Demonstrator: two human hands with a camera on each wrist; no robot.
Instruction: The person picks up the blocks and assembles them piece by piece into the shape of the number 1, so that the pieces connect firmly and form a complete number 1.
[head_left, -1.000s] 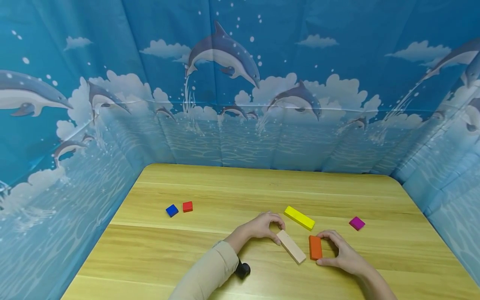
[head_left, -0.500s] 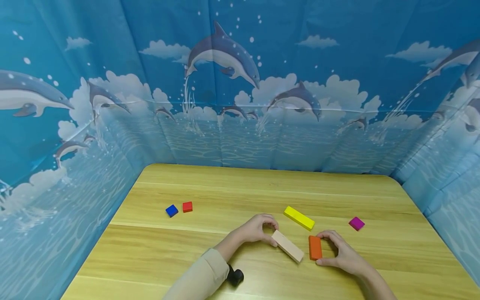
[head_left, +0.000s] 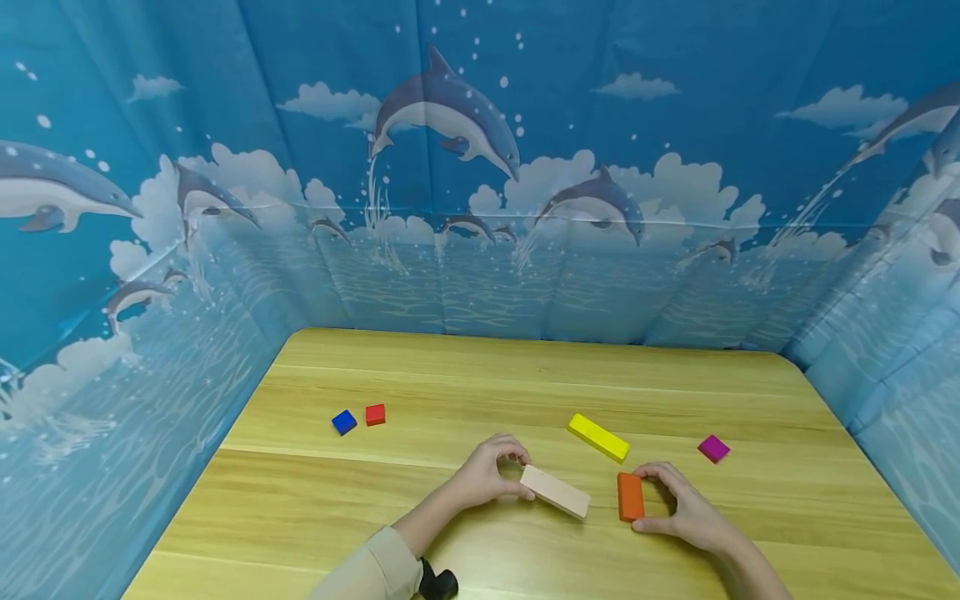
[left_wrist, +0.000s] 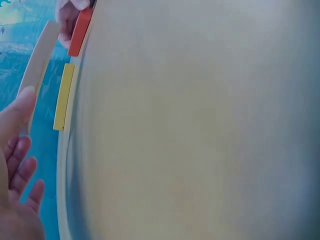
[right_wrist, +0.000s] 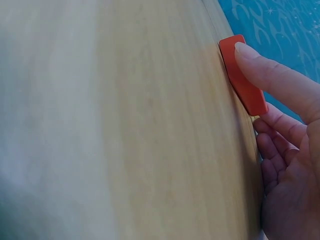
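Note:
My left hand (head_left: 477,478) pinches one end of a plain wooden block (head_left: 557,492) between thumb and fingers. The left wrist view shows this long block (left_wrist: 37,67) held up off the table. To the right, my right hand (head_left: 688,510) holds an orange block (head_left: 631,497) by its two ends, thumb on the near end. In the right wrist view the orange block (right_wrist: 241,77) rests on the tabletop under the thumb. Just beyond both hands lies a yellow block (head_left: 598,437), flat and slanted.
A small purple block (head_left: 714,448) lies at the right. Far left on the wooden table (head_left: 465,375) are a small blue block (head_left: 344,422) and a small red block (head_left: 375,415). A dolphin-print curtain (head_left: 480,275) surrounds the table's back and sides.
My left hand has drawn the plain wooden block leftward, away from the orange one, and turned it more sideways. The right hand and the orange block have stayed in place.

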